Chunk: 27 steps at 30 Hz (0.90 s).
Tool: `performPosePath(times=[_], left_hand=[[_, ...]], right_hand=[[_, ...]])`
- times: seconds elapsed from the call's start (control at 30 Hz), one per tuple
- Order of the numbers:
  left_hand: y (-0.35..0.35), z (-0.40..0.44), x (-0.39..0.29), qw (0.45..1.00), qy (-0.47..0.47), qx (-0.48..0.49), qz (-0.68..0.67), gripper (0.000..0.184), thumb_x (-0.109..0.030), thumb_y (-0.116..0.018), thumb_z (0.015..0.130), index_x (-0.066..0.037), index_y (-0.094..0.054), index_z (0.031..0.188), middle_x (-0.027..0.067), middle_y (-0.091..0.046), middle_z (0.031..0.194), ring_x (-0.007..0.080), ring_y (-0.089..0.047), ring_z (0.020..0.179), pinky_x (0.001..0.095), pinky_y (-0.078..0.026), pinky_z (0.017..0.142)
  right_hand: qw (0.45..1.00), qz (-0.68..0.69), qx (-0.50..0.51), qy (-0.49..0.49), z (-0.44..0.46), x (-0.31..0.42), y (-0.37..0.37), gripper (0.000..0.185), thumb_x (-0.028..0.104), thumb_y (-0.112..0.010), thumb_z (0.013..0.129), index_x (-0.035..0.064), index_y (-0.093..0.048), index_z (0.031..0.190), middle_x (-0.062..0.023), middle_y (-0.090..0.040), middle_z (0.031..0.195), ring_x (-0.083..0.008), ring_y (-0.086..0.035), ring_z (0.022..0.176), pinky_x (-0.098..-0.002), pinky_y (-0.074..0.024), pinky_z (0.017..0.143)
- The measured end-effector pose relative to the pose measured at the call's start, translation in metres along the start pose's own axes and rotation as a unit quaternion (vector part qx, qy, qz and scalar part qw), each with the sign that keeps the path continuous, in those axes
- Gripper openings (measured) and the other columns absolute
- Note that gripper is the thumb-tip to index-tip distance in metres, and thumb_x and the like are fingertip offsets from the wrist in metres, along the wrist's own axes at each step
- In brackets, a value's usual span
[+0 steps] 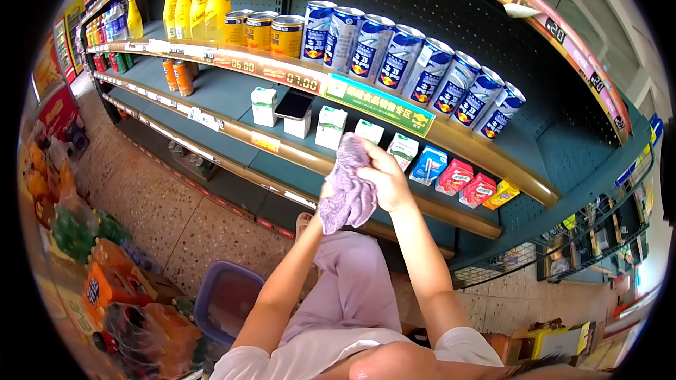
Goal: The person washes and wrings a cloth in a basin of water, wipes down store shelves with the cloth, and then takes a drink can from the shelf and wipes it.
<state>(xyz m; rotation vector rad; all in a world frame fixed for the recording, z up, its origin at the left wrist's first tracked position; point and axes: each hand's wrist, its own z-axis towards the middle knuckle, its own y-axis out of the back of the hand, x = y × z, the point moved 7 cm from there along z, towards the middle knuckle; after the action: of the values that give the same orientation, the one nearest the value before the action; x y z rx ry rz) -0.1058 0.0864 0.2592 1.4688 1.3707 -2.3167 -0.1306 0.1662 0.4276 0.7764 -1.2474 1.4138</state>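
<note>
In front of the shelf, my right hand (384,177) is closed on a bunched purple cloth (349,186), with the thumb across it. The cloth covers my left hand (326,193) almost wholly; only a sliver of it and the wrist show, and its fingers are hidden. Just behind the cloth stands a row of small white-and-green cartons (330,127) on the middle shelf. A dark phone (293,104) lies on top of one carton. To the right of my hands are a blue carton (429,165) and pink cartons (455,177).
Tall blue-and-silver cans (373,46), yellow cans (286,36) and yellow bottles (218,3) line the shelf above. Two orange cans (182,78) stand further left. A purple tub (204,302) sits on the floor at left, beside wrapped bottle packs (116,281). An open box (556,341) lies lower right.
</note>
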Motion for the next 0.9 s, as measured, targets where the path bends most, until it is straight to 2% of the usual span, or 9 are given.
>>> performPosePath(times=[0.07, 0.13, 0.2, 0.33, 0.5, 0.63, 0.73, 0.8, 0.9], left_hand=[[-0.011, -0.026, -0.056, 0.979, -0.057, 0.047, 0.189, 0.036, -0.018, -0.057, 0.097, -0.001, -0.054, 0.128, 0.0119, -0.064, 0.116, 0.019, -0.064, 0.1, 0.0326, -0.055, 0.087], [-0.001, -0.032, -0.066, 0.994, 0.076, 0.003, -0.078, 0.047, -0.033, -0.054, 0.099, 0.003, -0.051, 0.129, 0.0153, -0.063, 0.122, 0.0203, -0.064, 0.107, 0.033, -0.053, 0.092], [-0.02, -0.052, -0.09, 0.981, 0.102, 0.038, -0.163, 0.056, -0.044, -0.045, 0.101, 0.002, -0.048, 0.132, 0.0162, -0.062, 0.125, 0.0219, -0.064, 0.108, 0.0342, -0.053, 0.092], [-0.029, -0.063, -0.116, 0.994, 0.033, 0.078, 0.071, 0.031, -0.022, -0.06, 0.097, 0.001, -0.062, 0.118, 0.0082, -0.069, 0.106, 0.0122, -0.065, 0.09, 0.0267, -0.052, 0.084], [-0.021, -0.072, -0.148, 0.997, 0.023, -0.036, 0.059, 0.014, -0.019, -0.061, 0.097, -0.009, -0.058, 0.087, -0.0045, -0.06, 0.076, 0.0036, -0.055, 0.069, 0.0207, -0.046, 0.067], [-0.028, -0.067, -0.167, 0.997, -0.067, -0.018, 0.022, 0.011, -0.018, -0.052, 0.102, -0.009, -0.056, 0.099, -0.0026, -0.061, 0.091, 0.004, -0.055, 0.08, 0.021, -0.046, 0.075], [-0.037, -0.068, -0.183, 0.994, -0.079, -0.01, 0.068, 0.011, -0.018, -0.05, 0.103, -0.009, -0.056, 0.102, -0.0026, -0.06, 0.094, 0.0042, -0.055, 0.083, 0.0215, -0.046, 0.077], [-0.043, -0.069, -0.181, 0.997, -0.046, 0.005, 0.066, 0.013, -0.019, -0.05, 0.102, -0.008, -0.056, 0.106, -0.0021, -0.06, 0.096, 0.0047, -0.056, 0.084, 0.0219, -0.047, 0.077], [-0.049, -0.07, -0.187, 0.999, -0.014, 0.002, 0.038, 0.019, -0.02, -0.051, 0.102, -0.008, -0.056, 0.115, -0.0007, -0.061, 0.1, 0.0065, -0.058, 0.088, 0.023, -0.048, 0.08]], right_hand=[[0.995, 0.098, 0.014, 0.028, -0.011, 0.0, 0.012, 0.072, -0.014, -0.044, 0.078, 0.0021, -0.036, 0.148, -0.0122, -0.053, 0.137, -0.0212, -0.054, 0.123, -0.0327, -0.0391, 0.107], [0.992, 0.123, 0.03, 0.025, -0.018, -0.006, 0.017, 0.071, -0.013, -0.043, 0.079, 0.0025, -0.036, 0.148, -0.0119, -0.054, 0.135, -0.0218, -0.054, 0.123, -0.0339, -0.0406, 0.106], [0.992, 0.125, 0.029, 0.017, -0.02, -0.015, 0.019, 0.069, -0.013, -0.043, 0.08, 0.0026, -0.037, 0.147, -0.0123, -0.055, 0.134, -0.0221, -0.055, 0.122, -0.034, -0.0413, 0.106], [0.996, 0.087, 0.026, -0.02, -0.023, -0.025, 0.015, 0.06, -0.012, -0.043, 0.082, -0.0011, -0.041, 0.141, -0.0115, -0.057, 0.131, -0.0206, -0.056, 0.12, -0.0329, -0.0421, 0.104], [0.996, -0.072, -0.043, -0.011, -0.035, -0.022, 0.031, 0.038, -0.003, -0.049, 0.092, -0.0015, -0.056, 0.129, -0.0093, -0.061, 0.122, -0.0158, -0.058, 0.108, -0.0279, -0.0441, 0.096], [0.99, -0.132, -0.023, -0.038, -0.039, -0.024, 0.043, 0.033, 0.007, -0.052, 0.097, 0.0011, -0.057, 0.129, -0.0048, -0.063, 0.111, -0.0082, -0.055, 0.093, -0.0253, -0.0453, 0.086], [0.985, -0.172, -0.001, -0.028, -0.04, -0.03, 0.032, 0.035, 0.014, -0.054, 0.099, 0.0002, -0.055, 0.131, -0.0061, -0.063, 0.114, -0.0112, -0.056, 0.101, -0.0259, -0.0442, 0.091], [0.988, -0.15, 0.021, 0.024, -0.04, -0.034, 0.009, 0.05, 0.019, -0.06, 0.096, 0.0045, -0.046, 0.141, -0.009, -0.054, 0.134, -0.018, -0.047, 0.128, -0.0329, -0.0376, 0.105], [0.963, -0.254, 0.042, 0.074, -0.033, -0.053, 0.004, 0.051, 0.013, -0.065, 0.092, 0.0058, -0.047, 0.14, -0.0088, -0.055, 0.131, -0.0156, -0.049, 0.124, -0.0315, -0.0394, 0.103]])
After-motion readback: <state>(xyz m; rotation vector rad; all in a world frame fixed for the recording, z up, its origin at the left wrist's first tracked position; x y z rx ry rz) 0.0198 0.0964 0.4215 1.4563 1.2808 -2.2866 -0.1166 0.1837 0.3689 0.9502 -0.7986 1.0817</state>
